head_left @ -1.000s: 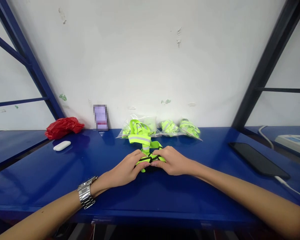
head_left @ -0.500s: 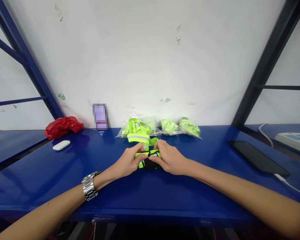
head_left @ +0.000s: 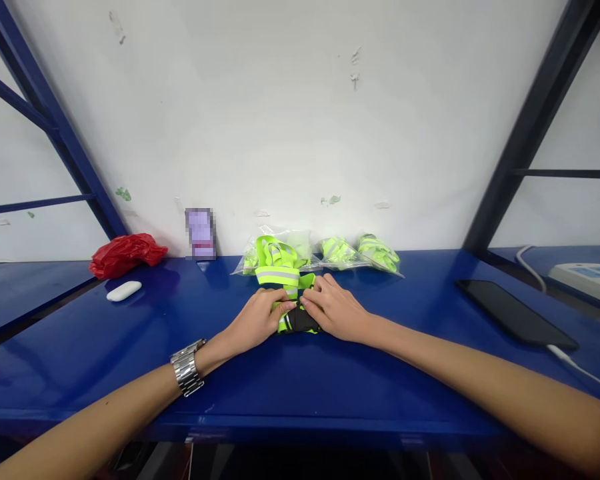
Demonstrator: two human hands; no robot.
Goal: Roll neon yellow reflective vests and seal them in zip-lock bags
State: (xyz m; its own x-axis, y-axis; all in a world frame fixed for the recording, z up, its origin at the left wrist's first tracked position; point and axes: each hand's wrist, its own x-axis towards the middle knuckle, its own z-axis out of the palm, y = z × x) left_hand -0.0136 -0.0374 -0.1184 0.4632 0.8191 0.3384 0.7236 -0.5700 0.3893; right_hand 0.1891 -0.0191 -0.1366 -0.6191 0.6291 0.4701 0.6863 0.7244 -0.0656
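A lime-yellow reflective strap (head_left: 277, 276) with a silver stripe lies in loops at the middle of the table, and its near end has a black part (head_left: 303, 321). My left hand (head_left: 255, 323) pinches this near end from the left, thumb on top. From the right, my right hand (head_left: 341, 311) grips it with bent fingers, its thumb close to the left thumb. The fingers cover much of the folded strap between them. A metal watch (head_left: 187, 367) circles my left wrist.
Clear plastic bags with lime-yellow straps (head_left: 337, 252) lie along the wall. To the left are a red plastic bag (head_left: 129, 255), a white case (head_left: 124, 291) and an upright phone (head_left: 201, 233). A dark phone (head_left: 515, 315) on a cable and a power strip (head_left: 587, 277) lie right on the blue table (head_left: 310, 393).
Both hands have shifted slightly away from me along the strap's near end. More of the black part shows below the thumbs. The loops behind have stayed put.
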